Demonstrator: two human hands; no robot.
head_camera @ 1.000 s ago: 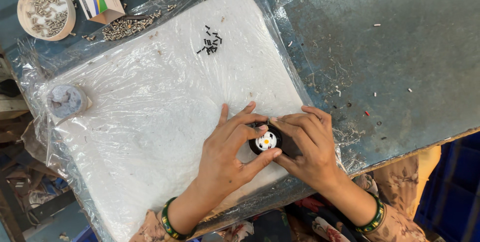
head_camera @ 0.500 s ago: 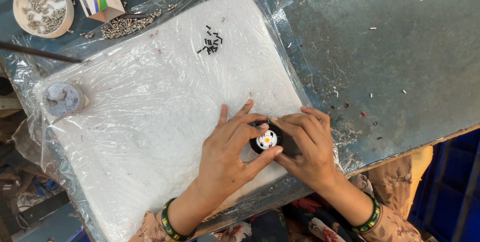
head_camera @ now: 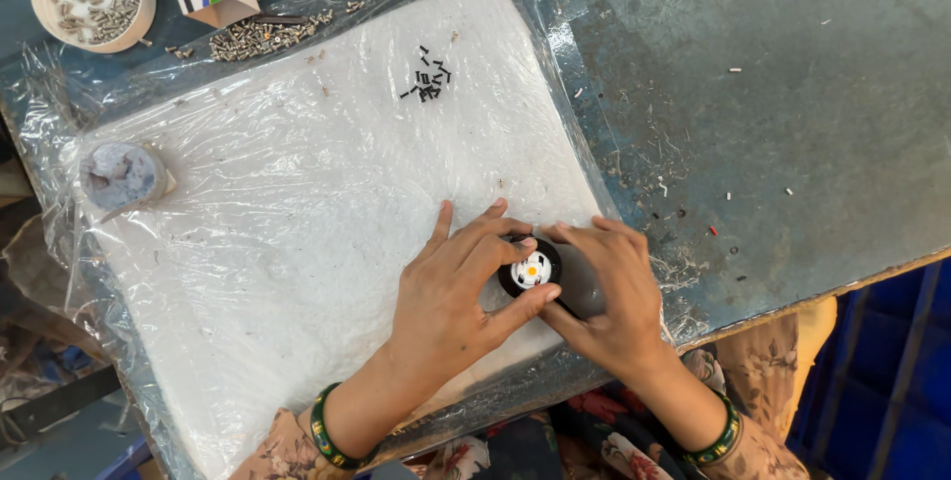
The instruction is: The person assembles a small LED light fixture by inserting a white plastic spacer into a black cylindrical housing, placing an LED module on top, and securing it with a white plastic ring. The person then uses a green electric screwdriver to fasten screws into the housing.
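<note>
At the near right corner of the white foam pad (head_camera: 277, 232) on the bench, my left hand (head_camera: 451, 287) and right hand (head_camera: 609, 292) pinch a small round black part (head_camera: 530, 269) with white centre, seemingly seating it; next needs steady, even pressure

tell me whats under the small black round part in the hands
The black round part rests on the plastic-wrapped white foam pad, held by the left hand and right hand. Its underside is hidden.

green bangles (head_camera: 331, 430), floral patterned sleeves (head_camera: 763, 450)
</note>
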